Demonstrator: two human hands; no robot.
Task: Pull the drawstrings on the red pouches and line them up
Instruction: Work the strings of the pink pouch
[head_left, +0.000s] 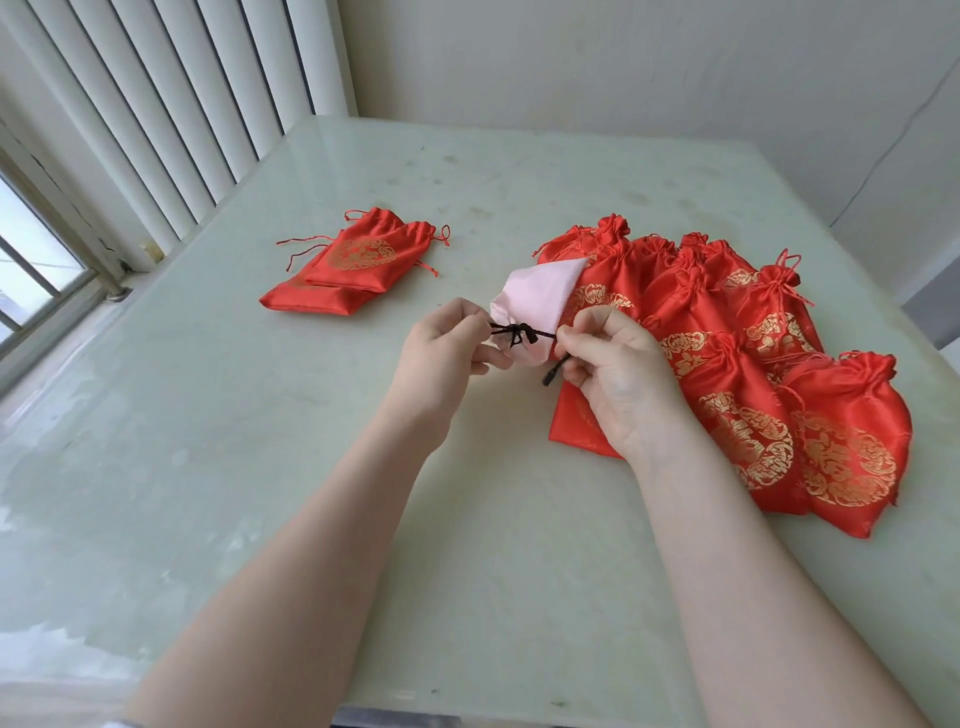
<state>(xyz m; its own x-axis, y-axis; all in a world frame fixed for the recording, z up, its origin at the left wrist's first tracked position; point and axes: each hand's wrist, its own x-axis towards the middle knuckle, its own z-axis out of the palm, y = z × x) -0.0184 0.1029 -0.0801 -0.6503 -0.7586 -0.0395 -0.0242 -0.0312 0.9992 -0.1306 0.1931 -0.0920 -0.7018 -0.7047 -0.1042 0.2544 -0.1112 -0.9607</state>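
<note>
A pink pouch (540, 299) is held above the table (311, 467) by its black drawstring (519, 332), pinched at one end by the curled fingers of the left hand (447, 353) and at the other by the right hand (608, 364). Red pouches (753, 395) are overlapped at right; two more red pouches (353, 265) are stacked at left.

Head view: one wide-angle camera, looking forward and down

It looks from the person's head over a pale table (218, 415) toward a corner of walls and blinds (171, 104); both forearms reach in from the bottom edge, close to the lens.
</note>
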